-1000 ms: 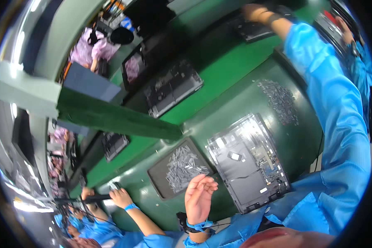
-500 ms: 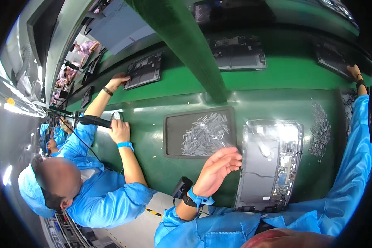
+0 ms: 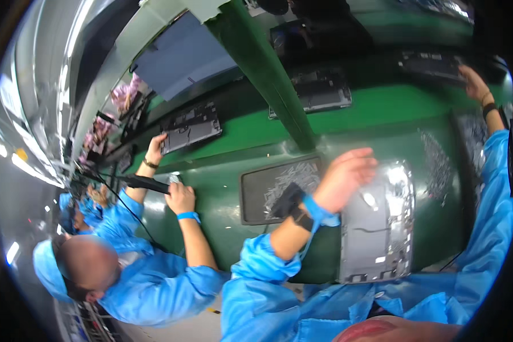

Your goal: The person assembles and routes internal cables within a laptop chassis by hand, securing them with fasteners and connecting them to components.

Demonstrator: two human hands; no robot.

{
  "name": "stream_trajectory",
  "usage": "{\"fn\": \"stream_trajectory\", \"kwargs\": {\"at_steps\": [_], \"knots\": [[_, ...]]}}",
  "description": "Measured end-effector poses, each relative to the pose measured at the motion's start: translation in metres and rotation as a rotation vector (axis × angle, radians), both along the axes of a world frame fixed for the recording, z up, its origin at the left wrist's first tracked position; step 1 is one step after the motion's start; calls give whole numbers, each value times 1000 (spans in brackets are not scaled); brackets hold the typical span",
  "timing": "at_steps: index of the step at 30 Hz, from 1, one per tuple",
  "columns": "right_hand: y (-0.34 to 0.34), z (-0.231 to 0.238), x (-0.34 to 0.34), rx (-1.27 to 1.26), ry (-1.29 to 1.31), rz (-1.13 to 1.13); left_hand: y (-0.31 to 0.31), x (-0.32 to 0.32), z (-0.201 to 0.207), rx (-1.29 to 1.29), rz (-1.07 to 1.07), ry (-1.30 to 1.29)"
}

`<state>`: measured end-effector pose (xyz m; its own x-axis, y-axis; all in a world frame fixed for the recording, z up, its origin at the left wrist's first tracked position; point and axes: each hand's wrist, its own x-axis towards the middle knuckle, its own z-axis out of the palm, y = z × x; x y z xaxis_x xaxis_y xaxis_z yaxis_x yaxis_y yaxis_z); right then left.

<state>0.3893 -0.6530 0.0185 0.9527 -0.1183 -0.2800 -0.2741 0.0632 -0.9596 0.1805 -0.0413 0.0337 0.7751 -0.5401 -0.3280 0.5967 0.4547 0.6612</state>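
Observation:
In front of me an opened laptop base (image 3: 365,245) lies on the green bench, its dark inner parts and circuit board facing up. My left hand (image 3: 346,178) hovers over its far left corner, fingers stretched to the right and slightly blurred; I see nothing in it. A blue strap and a black box-shaped piece sit at that wrist. At the far right my right hand (image 3: 474,84) reaches out and grips the end of another laptop base (image 3: 430,65) above the green belt. The underside of that grip is hidden.
A dark tray (image 3: 249,199) of small grey strips (image 3: 296,178) stands left of the laptop base; small pieces (image 3: 437,168) lie scattered right. A green post (image 3: 268,74) crosses ahead. The co-worker at left holds a black corded tool (image 3: 145,182) and touches a laptop base (image 3: 191,130).
My left hand has swung right and away, from beside the tray to over the laptop base's corner. My right hand and its laptop base have shifted left and farther off. The view has tilted.

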Motion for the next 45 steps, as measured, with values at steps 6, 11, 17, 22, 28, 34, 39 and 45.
{"fn": "stream_trajectory", "kwargs": {"at_steps": [6,11,17,22,28,34,39,45], "knots": [[161,56,-86,127,-149,-319,-55,11,7,27,-117,-53],[312,79,-187,316,-273,-278,-79,7,45,16,69,-167],[390,47,-311,403,-264,-161,-74,-13,21,-23,208,-275],[322,23,-340,343,-192,-315,0,-48,23,193,87,-361],[285,22,-342,-84,-297,29,39,-110,11,232,70,-306],[280,8,-308,-1088,-616,239,36,-138,-5,326,84,-242],[278,-4,-327,-1118,-449,279,42,-146,3,656,28,-338],[294,-12,-338,-1008,-297,177,49,-100,47,1508,-241,-1062]]}}
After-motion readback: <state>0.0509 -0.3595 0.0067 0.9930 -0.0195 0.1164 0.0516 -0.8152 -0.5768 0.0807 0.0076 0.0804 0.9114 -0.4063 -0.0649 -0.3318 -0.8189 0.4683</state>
